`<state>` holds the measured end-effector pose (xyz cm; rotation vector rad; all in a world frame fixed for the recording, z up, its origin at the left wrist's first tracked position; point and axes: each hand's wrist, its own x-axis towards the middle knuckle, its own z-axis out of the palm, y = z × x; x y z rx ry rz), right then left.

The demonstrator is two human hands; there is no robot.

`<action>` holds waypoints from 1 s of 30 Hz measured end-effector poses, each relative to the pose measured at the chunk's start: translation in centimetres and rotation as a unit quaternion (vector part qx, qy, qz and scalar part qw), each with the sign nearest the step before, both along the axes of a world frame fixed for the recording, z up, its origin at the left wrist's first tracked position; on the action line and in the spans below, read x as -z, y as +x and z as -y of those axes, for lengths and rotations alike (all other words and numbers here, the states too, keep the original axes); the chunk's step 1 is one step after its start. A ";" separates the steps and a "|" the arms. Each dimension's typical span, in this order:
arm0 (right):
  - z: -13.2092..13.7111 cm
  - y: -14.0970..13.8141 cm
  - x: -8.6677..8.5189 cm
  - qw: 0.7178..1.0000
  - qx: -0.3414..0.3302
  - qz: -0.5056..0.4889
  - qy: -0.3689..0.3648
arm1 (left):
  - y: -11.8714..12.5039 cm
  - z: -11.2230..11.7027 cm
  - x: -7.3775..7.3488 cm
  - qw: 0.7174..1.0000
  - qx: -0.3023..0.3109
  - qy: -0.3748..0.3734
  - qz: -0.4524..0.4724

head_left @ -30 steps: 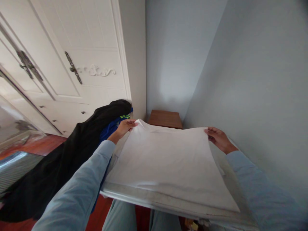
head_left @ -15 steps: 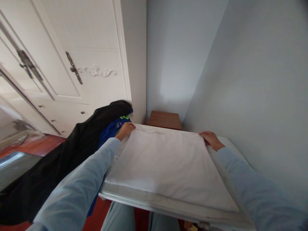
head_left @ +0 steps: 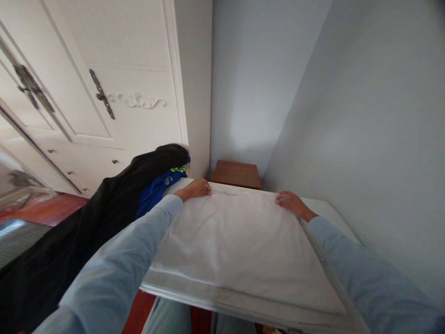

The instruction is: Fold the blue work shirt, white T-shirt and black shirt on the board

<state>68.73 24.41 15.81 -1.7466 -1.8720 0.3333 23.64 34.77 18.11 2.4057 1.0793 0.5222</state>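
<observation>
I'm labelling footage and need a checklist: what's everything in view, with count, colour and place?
white cloth: one, white, spread on the table
table: one, off-white, under the cloth
black cloth: one, black, left of the table
blue garment: one, blue with green marking, partly under the black cloth
wooden stand: one, brown, beyond the table
wardrobe: one, white, upper left
door handles: three, dark, on the wardrobe
walls: two, grey, centre and right
striped item: one, greyish, far left, identity unclear
floor: one, reddish, lower left
left hand: one, bare, at the white cloth's far edge
right hand: one, bare, same edge, farther right
sleeves: two, light blue, on both arms
</observation>
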 end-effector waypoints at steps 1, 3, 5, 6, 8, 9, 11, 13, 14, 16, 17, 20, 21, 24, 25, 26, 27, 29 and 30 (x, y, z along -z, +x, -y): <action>-0.1 -0.1 0.0 1.000 0.002 0.000 -0.005 | 0.1 -0.2 0.0 1.000 0.002 -0.010 0.005; -0.3 -0.1 0.0 1.000 0.011 0.002 -0.011 | 0.1 -0.6 0.1 1.000 -0.002 -0.024 0.013; -0.5 0.0 0.1 1.000 0.020 0.004 -0.012 | 0.1 -0.9 0.3 0.999 -0.025 -0.023 0.024; -0.6 -0.1 0.2 1.000 0.024 0.006 -0.012 | 0.2 -0.9 0.4 0.999 -0.039 -0.018 0.028; -0.7 -0.2 0.4 1.000 0.028 0.009 -0.011 | 0.5 -0.9 0.5 0.998 -0.056 -0.007 0.035; -0.7 -0.3 0.5 1.000 0.027 0.010 -0.009 | 0.6 -0.8 0.6 0.998 -0.059 -0.004 0.038; -0.6 -0.4 0.8 1.000 0.020 0.005 -0.004 | 0.9 -0.4 0.6 0.998 -0.054 -0.005 0.044; -0.5 -0.5 1.1 1.000 0.013 -0.007 0.004 | 1.1 0.0 0.5 0.998 -0.040 -0.011 0.045; -0.5 -0.5 1.2 1.000 0.012 -0.015 0.008 | 1.1 0.1 0.5 0.998 -0.034 -0.012 0.044; -0.6 -0.4 1.3 0.999 0.017 -0.025 0.012 | 1.1 0.1 0.5 0.999 -0.031 -0.011 0.041; -0.7 -0.3 1.3 0.999 0.022 -0.028 0.011 | 1.2 0.0 0.5 0.998 -0.037 -0.008 0.040; -1.0 -0.2 1.3 0.998 0.045 -0.035 0.006 | 1.6 -0.6 0.8 0.996 -0.079 -0.002 0.037; -1.0 -0.2 1.3 0.998 0.055 -0.036 0.005 | 1.8 -0.8 0.9 0.995 -0.096 0.001 0.032; -1.2 -0.4 1.2 0.997 0.075 -0.032 0.006 | 2.7 -1.2 1.2 0.989 -0.148 0.027 0.008; -1.3 -0.4 1.2 0.996 0.079 -0.029 0.007 | 3.0 -1.2 1.3 0.985 -0.165 0.040 -0.002; -1.3 -0.5 1.1 0.996 0.083 -0.026 0.009 | 3.3 -1.1 1.3 0.982 -0.181 0.053 -0.012; -1.2 -0.5 1.0 0.996 0.086 -0.023 0.013 | 3.5 -1.0 1.2 0.978 -0.195 0.065 -0.020; -0.9 -0.5 0.7 0.995 0.091 -0.018 0.021 | 3.7 -0.5 0.9 0.972 -0.216 0.086 -0.031; -0.5 -0.4 0.5 0.995 0.092 -0.017 0.027 | 3.6 -0.1 0.6 0.970 -0.222 0.095 -0.033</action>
